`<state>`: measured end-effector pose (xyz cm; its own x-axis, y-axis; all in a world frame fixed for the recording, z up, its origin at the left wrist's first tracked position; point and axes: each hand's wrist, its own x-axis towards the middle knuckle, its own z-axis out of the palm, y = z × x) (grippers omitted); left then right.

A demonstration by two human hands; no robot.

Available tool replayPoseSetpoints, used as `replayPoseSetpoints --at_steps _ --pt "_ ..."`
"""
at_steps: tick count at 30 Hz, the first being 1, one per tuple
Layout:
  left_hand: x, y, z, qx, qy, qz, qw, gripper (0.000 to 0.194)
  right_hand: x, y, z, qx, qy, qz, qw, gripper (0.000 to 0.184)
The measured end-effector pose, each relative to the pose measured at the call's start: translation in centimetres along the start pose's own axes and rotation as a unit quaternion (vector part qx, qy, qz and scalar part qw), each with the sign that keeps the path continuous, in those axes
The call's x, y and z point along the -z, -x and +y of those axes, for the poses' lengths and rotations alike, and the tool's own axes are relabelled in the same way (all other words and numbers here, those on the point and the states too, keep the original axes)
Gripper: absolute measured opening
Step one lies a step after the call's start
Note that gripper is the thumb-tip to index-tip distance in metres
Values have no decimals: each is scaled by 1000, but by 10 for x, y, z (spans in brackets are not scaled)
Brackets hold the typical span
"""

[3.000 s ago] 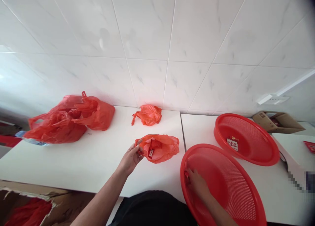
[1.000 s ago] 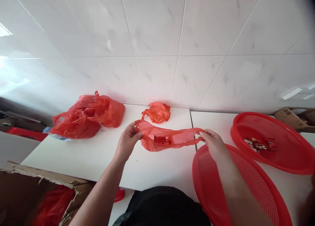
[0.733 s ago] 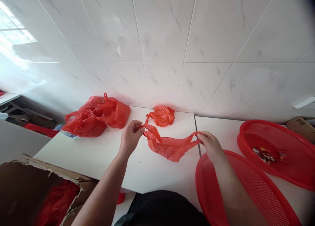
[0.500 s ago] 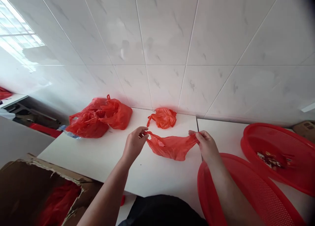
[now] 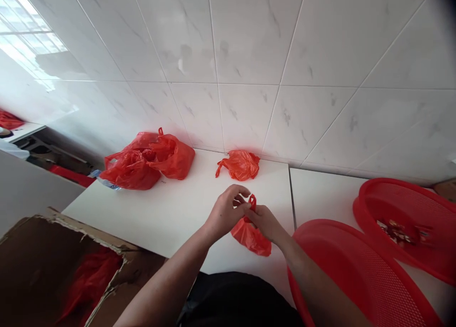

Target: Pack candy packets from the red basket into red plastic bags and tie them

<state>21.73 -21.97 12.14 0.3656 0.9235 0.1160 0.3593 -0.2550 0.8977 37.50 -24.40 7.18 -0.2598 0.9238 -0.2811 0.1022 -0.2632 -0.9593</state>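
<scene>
Both my hands meet at the top of a red plastic bag (image 5: 253, 240) above the front of the white table (image 5: 178, 208). My left hand (image 5: 228, 208) has its thumb and fingers closed at the gathered handles. Against it, my right hand (image 5: 265, 221) pinches the bag's neck, and a loop of red plastic stands up between the two. The bag's body hangs below my fingers, and its contents are hidden. Behind it, near the wall, lies a small crumpled red bag (image 5: 239, 165). Several filled red bags (image 5: 149, 160) sit together at the table's back left.
Red plastic baskets stand at the right: a near one (image 5: 331, 265) and a far one (image 5: 420, 217) holding small packets. A torn cardboard box (image 5: 121, 274) with red plastic inside is at the lower left. A tiled wall (image 5: 249, 118) closes off the back.
My hands have come together from either side of the stretched bag. Its handles are now gathered between them, and the bag hangs bunched lower down. The view has shifted slightly.
</scene>
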Motion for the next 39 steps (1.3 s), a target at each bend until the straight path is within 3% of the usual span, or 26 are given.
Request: replayPoseSetpoints --at_steps 2,6,9,15,18,20,23,26,29,33,36,37,39 --pt "-8 3 -16 -5 -30 18 999 13 0 -8 8 -4 -52 22 998 45" --pt "-21 10 -44 -46 -100 -65 992 18 3 -20 23 -1 -95 23 995 42" --pt "-30 12 -59 -41 -119 -74 989 16 7 -22 30 5 -62 5 998 45" --pt "-37 11 -83 79 -24 14 996 10 24 -8 40 20 -73 -29 997 40" --pt "-41 10 -90 137 74 -18 988 6 27 -1 41 40 -53 -62 996 39" --pt "-45 8 -89 174 97 -38 979 7 26 0 40 40 -30 -49 998 40" --pt "-48 5 -84 206 93 -20 974 7 21 -4 42 34 35 24 999 28" --pt "-49 4 -79 203 91 -17 975 4 19 -11 48 36 147 137 979 32" --pt "-50 5 -79 185 70 -33 980 5 19 -16 54 7 198 176 964 26" --pt "-50 7 -83 164 28 -40 985 4 19 -16 55 -20 41 138 989 29" --pt "-48 8 -89 137 -16 -31 990 2 24 -18 56 -17 -104 87 991 31" --pt "-47 10 -92 122 -29 -27 992 2 29 -19 58 -17 -117 94 988 31" --pt "-42 17 -101 93 -51 -31 994 4 40 -23 67 -14 -53 170 984 28"
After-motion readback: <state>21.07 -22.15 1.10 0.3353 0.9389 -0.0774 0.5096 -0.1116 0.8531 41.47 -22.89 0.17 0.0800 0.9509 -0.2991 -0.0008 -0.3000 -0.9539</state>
